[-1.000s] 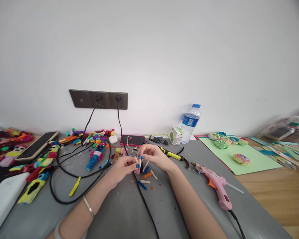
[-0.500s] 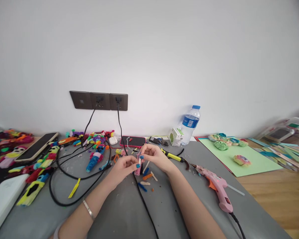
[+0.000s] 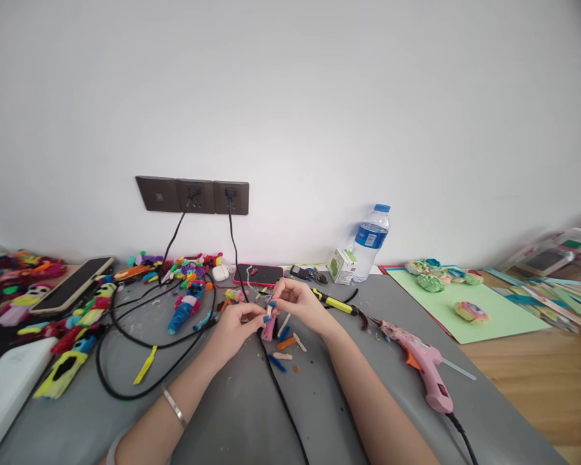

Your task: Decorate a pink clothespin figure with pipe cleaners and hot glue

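My left hand (image 3: 237,328) and my right hand (image 3: 297,301) meet over the grey table mat (image 3: 232,413). Together they pinch a small pink craft figure (image 3: 270,328) with a pale stick piece at its top. Both hands are closed on it, blue-painted nails showing. Loose short pieces (image 3: 285,347) in orange, blue and cream lie on the mat just under the hands. A black cable (image 3: 281,400) runs beneath them toward me.
A pink glue gun (image 3: 423,369) lies to the right. A water bottle (image 3: 370,243), small green carton (image 3: 341,263), phone (image 3: 257,274) and yellow-handled tool (image 3: 336,301) stand behind. Colourful craft figures (image 3: 184,303) and cables crowd the left. Green paper (image 3: 503,310) lies at right.
The hands have barely moved; the left hand's fingers shifted slightly on the pink figure, and the view has tilted a little.
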The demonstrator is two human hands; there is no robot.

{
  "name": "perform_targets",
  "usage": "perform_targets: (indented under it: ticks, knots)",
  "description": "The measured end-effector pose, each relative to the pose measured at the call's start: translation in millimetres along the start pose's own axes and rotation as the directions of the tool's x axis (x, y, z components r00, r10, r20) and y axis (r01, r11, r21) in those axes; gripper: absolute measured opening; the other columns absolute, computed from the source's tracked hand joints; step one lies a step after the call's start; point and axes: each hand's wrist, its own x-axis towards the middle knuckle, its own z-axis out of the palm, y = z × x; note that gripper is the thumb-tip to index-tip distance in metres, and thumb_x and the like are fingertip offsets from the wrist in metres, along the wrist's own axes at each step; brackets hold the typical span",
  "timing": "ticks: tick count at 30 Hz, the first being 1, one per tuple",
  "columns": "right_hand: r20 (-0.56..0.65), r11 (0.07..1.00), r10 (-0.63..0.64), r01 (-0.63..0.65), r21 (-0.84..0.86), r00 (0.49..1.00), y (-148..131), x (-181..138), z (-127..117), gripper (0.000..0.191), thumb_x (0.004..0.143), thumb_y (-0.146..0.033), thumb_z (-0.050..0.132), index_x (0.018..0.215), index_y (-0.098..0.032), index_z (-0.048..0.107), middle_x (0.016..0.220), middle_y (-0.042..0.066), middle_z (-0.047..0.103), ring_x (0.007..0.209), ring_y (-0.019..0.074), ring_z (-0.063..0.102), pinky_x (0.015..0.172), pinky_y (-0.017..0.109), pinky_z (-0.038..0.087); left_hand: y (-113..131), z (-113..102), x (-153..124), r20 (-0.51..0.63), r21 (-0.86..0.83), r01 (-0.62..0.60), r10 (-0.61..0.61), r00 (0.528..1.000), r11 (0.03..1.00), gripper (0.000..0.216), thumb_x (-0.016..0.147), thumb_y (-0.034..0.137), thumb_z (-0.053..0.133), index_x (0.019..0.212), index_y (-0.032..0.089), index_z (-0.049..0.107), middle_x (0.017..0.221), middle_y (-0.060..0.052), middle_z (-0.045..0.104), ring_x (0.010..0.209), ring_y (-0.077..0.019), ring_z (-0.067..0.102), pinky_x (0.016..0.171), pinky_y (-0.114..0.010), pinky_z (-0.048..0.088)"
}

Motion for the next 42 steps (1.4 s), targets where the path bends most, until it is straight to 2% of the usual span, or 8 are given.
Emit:
perform_targets:
  ticks: [9, 15, 18, 22, 25, 30, 35, 42]
  knots:
    - [-0.023, 0.999, 0.0, -0.001, -0.041, 1.0, -1, 0, 0, 0.028, 0.078, -0.039, 0.076, 0.078, -0.018, 0.057, 0.067, -0.001, 0.063, 0.061, 0.0149, 0.064, 0.061, 0.029, 0.054, 3, -2, 0, 0.028, 0.073, -0.041, 0.039, 0.999, 0.997, 0.021, 0.084, 0.032, 0.058, 0.08, 0.016, 0.07, 0.075, -0.004, 0.068, 0.069, -0.0167, 0.058, 0.065, -0.026, 0.044]
    - [-0.031, 0.997, 0.012, -0.014, -0.073, 0.999, 1, 0, 0, 0.026, 0.08, -0.037, 0.074, 0.079, -0.019, 0.056, 0.066, -0.002, 0.061, 0.06, 0.0136, 0.063, 0.06, 0.027, 0.051, -2, -1, 2, -0.021, 0.033, -0.047, 0.047, 0.999, 0.998, 0.022, 0.083, 0.035, 0.061, 0.091, 0.016, 0.069, 0.089, -0.006, 0.07, 0.068, -0.0147, 0.056, 0.063, -0.024, 0.042]
    - [-0.014, 0.997, 0.04, -0.041, -0.062, 0.999, 1, 0, 1, 0.026, 0.079, -0.037, 0.075, 0.079, -0.018, 0.057, 0.067, -0.002, 0.061, 0.06, 0.0128, 0.062, 0.061, 0.026, 0.051, -3, -1, 3, -0.036, -0.018, -0.039, 0.038, 0.999, 0.999, 0.023, 0.081, 0.036, 0.064, 0.089, 0.016, 0.07, 0.084, -0.005, 0.07, 0.065, -0.0134, 0.054, 0.059, -0.023, 0.04]
    - [-0.025, 0.997, 0.06, -0.061, -0.049, 0.998, 0, 1, 2, 0.028, 0.077, -0.039, 0.076, 0.079, -0.017, 0.06, 0.066, -0.001, 0.062, 0.059, 0.0129, 0.062, 0.062, 0.027, 0.051, -2, 0, 3, -0.06, -0.101, 0.028, -0.034, 0.998, 0.995, 0.025, 0.078, 0.039, 0.067, 0.082, 0.015, 0.069, 0.071, -0.003, 0.065, 0.057, -0.0111, 0.048, 0.052, -0.022, 0.035]
    - [-0.027, 0.993, 0.102, -0.103, -0.051, 0.994, 0, 1, 1, 0.029, 0.076, -0.042, 0.076, 0.079, -0.017, 0.062, 0.066, -0.001, 0.063, 0.059, 0.0129, 0.061, 0.062, 0.027, 0.051, 0, 0, 2, -0.066, -0.108, 0.045, -0.053, 0.996, 0.993, 0.025, 0.076, 0.04, 0.068, 0.078, 0.015, 0.069, 0.068, -0.002, 0.062, 0.054, -0.0101, 0.045, 0.05, -0.021, 0.033]
    - [-0.033, 0.991, 0.115, -0.117, -0.064, 0.993, 1, 1, 0, 0.03, 0.076, -0.044, 0.075, 0.077, -0.016, 0.064, 0.065, 0.0, 0.064, 0.06, 0.0131, 0.061, 0.062, 0.027, 0.051, -4, -1, 3, -0.076, -0.02, 0.017, -0.018, 0.997, 1.0, 0.025, 0.08, 0.039, 0.062, 0.081, 0.015, 0.071, 0.069, -0.002, 0.065, 0.055, -0.0116, 0.048, 0.053, -0.023, 0.035]
    - [-0.066, 0.993, 0.106, -0.109, -0.043, 0.992, 3, 2, 1, 0.029, 0.074, -0.041, 0.077, 0.076, -0.016, 0.063, 0.067, 0.0, 0.064, 0.061, 0.0138, 0.062, 0.062, 0.027, 0.05, -8, -2, 2, -0.077, 0.119, -0.033, 0.043, 0.996, 0.992, 0.024, 0.083, 0.035, 0.059, 0.082, 0.015, 0.072, 0.072, -0.004, 0.068, 0.065, -0.0156, 0.056, 0.062, -0.026, 0.041]
    - [-0.101, 0.994, 0.087, -0.092, -0.051, 0.991, 5, 3, 0, 0.027, 0.073, -0.036, 0.078, 0.079, -0.018, 0.059, 0.072, -0.002, 0.061, 0.062, 0.0115, 0.058, 0.062, 0.025, 0.046, -5, 3, 0, -0.103, 0.297, -0.122, 0.159, 0.982, 0.947, 0.019, 0.083, 0.029, 0.056, 0.078, 0.016, 0.069, 0.069, -0.003, 0.065, 0.061, -0.0147, 0.054, 0.058, -0.024, 0.04]
